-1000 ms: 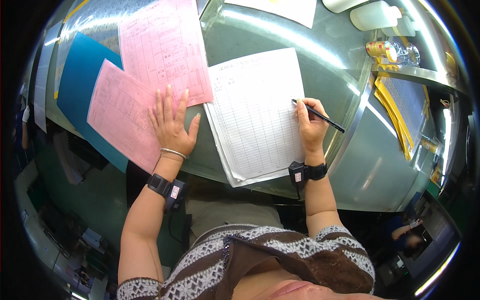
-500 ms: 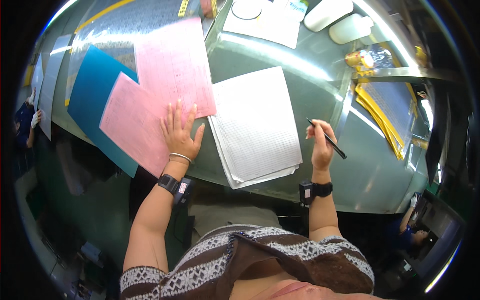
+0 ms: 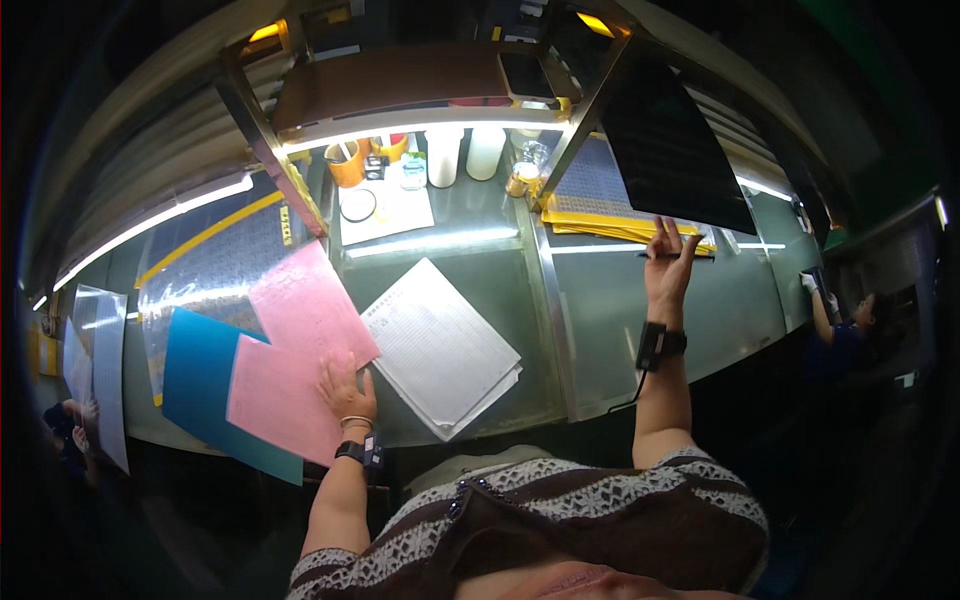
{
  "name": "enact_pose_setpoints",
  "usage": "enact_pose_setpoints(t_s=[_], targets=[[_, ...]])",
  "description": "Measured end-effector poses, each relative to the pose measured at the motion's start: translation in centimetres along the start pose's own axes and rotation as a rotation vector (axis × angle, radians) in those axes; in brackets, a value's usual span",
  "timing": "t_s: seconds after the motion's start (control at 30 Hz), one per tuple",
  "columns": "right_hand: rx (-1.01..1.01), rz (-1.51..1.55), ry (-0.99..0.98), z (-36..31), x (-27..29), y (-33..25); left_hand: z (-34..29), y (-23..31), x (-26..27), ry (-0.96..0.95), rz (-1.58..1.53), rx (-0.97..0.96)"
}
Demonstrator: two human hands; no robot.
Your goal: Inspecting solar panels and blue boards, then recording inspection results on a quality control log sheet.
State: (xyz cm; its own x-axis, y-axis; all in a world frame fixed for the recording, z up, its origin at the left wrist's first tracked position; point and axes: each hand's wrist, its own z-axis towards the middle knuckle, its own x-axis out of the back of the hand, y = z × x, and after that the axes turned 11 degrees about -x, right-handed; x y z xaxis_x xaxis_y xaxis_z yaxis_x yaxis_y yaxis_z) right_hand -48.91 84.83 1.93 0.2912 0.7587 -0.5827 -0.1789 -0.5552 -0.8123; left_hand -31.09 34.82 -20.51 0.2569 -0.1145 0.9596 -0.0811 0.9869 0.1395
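Observation:
My left hand (image 3: 346, 390) lies flat with spread fingers on the lower of two overlapping pink sheets (image 3: 310, 295). Beneath them shows a blue-green sheet (image 3: 205, 350). Raised at the right, my right hand (image 3: 669, 275) keeps a dark pen (image 3: 692, 258) crosswise in its grip. Its upper fingers reach the lower edge of a black flat panel (image 3: 675, 150); whether they press on it I cannot tell. Between my hands, a stack of white printed sheets (image 3: 445, 345) lies at a slant on the green bench.
White bottles (image 3: 485, 153), an orange cup (image 3: 346, 165) and a white sheet with a black ring (image 3: 410, 207) stand or lie at the back. Yellow-edged sheets (image 3: 590, 190) are stacked under the panel. Metal posts (image 3: 270, 150) rise from the bench (image 3: 480, 270). Other people work at both sides.
My right hand has moved up and away, from beside the white sheets to the black panel, pen still held. My left hand stays on the pink sheet. The view has tilted up.

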Motion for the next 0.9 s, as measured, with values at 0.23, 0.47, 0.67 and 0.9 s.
enact_pose_setpoints(t_s=[0.23,0.47,0.67,0.9], targets=[[-0.022,-0.084,0.056,7.5,4.2,-1.8,1.5,0.5,-0.9,0.164,-0.099,-0.061],[-0.127,-0.181,0.189,4.4,-1.5,-1.8,0.3,-0.5,-0.5,0.153,-0.187,-0.041],[-0.053,-0.226,0.053,1.0,-1.8,1.4,-0.7,-1.4,-1.7,0.244,-0.382,-0.106],[-0.465,-1.034,-0.192,-3.5,0.6,12.5,-3.6,-2.4,3.9,0.436,-0.167,0.106]])
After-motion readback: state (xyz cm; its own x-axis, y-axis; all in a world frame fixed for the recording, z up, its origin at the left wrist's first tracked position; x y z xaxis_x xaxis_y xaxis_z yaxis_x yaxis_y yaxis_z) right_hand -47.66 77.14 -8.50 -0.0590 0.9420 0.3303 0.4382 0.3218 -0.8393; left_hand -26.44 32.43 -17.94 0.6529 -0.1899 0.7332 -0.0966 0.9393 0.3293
